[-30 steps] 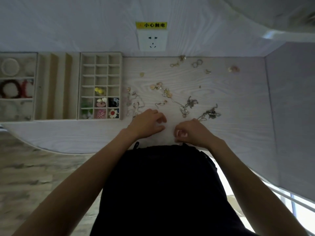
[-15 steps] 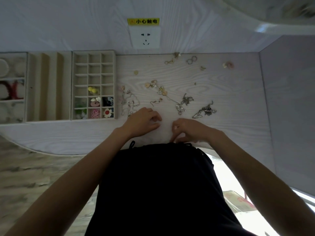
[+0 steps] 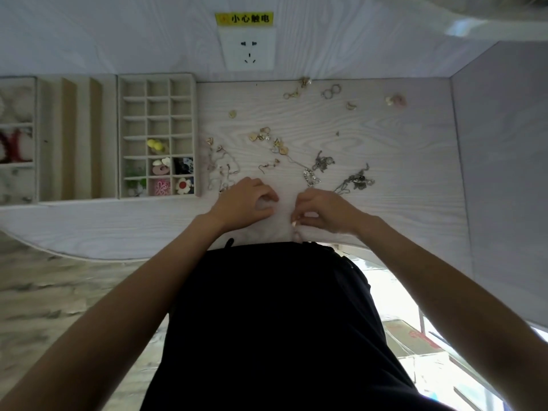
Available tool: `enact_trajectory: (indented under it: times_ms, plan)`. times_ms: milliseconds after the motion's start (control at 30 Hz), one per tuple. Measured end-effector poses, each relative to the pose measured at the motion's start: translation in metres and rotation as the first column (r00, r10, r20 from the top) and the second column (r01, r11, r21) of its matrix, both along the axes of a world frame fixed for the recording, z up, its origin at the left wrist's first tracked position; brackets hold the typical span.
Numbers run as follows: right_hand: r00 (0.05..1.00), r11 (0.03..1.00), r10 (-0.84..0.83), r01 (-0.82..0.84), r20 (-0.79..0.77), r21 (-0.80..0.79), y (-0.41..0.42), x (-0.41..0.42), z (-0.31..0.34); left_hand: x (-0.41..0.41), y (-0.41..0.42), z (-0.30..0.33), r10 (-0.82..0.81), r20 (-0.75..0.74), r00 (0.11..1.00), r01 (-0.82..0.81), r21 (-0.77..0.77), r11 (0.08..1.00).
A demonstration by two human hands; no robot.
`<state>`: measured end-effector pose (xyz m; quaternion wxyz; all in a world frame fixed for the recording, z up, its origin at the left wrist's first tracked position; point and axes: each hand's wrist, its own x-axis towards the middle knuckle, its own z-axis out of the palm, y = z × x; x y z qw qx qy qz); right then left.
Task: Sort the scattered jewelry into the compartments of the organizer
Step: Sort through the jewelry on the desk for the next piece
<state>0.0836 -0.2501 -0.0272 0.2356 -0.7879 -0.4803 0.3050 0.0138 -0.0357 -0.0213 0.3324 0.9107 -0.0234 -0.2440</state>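
Resting near the table's (image 3: 415, 161) front edge, both hands close together: left hand (image 3: 246, 203) knuckles up, fingers curled loosely, nothing seen in it; right hand (image 3: 323, 213) with fingers curled inward, fingertips (image 3: 296, 222) pinching something small and pale, too tiny to name. Jewelry (image 3: 275, 143) scattered just beyond the hands, mid-table: gold cluster centre, silver chain (image 3: 354, 182) right of it, pale chain (image 3: 222, 170) left, beside the organizer (image 3: 194, 137). Loose bits at the far edge too: gold clasp (image 3: 296, 91), ring pair (image 3: 330, 91), pink piece (image 3: 397, 100) far right. Organizer at left against the wall, grid three cells wide, seven rows; top four rows bare, seven lower cells filled: yellow beads (image 3: 155, 144), green bits, pink ring, dark beads, flower (image 3: 184, 185) and others. Left of it a slotted tray (image 3: 77, 137) with three upright dividers, then another tray (image 3: 17, 143) with red loops, blurred and cut by the frame. Socket (image 3: 249, 48) with yellow label on the wall above. Side panel (image 3: 504, 173) closing the right end. Bare tabletop right of the silver chain and along the front strip under the organizer. Dark clothing (image 3: 272, 321) pressed to the table's curved front edge; floor lower left.
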Motion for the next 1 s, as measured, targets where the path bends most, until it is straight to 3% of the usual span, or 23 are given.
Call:
enact_trajectory:
  times_ms: [233,333,467,567,733,833,933,1000]
  plan:
    - [0.933,0.934,-0.357,0.358,0.051,-0.018,0.008,-0.003,0.0,-0.003,-0.015,0.0,0.073,0.079,0.994,-0.074,0.016,0.997]
    - [0.876,0.875,-0.481,0.483,0.038,-0.044,0.006,-0.008,0.003,0.001,-0.029,-0.001,0.099,0.129,0.987,-0.111,0.092,0.99]
    - [0.66,0.667,-0.744,0.742,0.107,0.068,-0.011,-0.013,0.007,0.01,-0.041,-0.002,0.106,0.162,0.981,-0.126,0.118,0.985]
    - [0.545,0.57,-0.814,0.815,0.2,0.103,-0.019,-0.013,0.006,0.012,-0.035,-0.003,0.134,0.151,0.979,-0.15,0.097,0.984]
    - [0.703,0.714,-0.667,0.697,0.247,-0.058,0.0,-0.011,0.004,0.011,-0.029,-0.005,0.17,0.204,0.964,-0.197,0.121,0.973]
    - [0.695,0.709,-0.641,0.699,0.324,-0.096,0.01,-0.011,0.006,0.012,-0.033,-0.007,0.163,0.227,0.96,-0.197,0.135,0.971]
    - [0.667,0.697,-0.659,0.715,0.347,-0.05,0.012,-0.008,0.007,0.014,-0.037,-0.009,0.184,0.224,0.957,-0.216,0.129,0.968]
    - [0.76,0.791,-0.588,0.612,0.276,0.002,0.015,-0.008,0.01,0.015,-0.037,-0.008,0.214,0.208,0.954,-0.245,0.137,0.96]
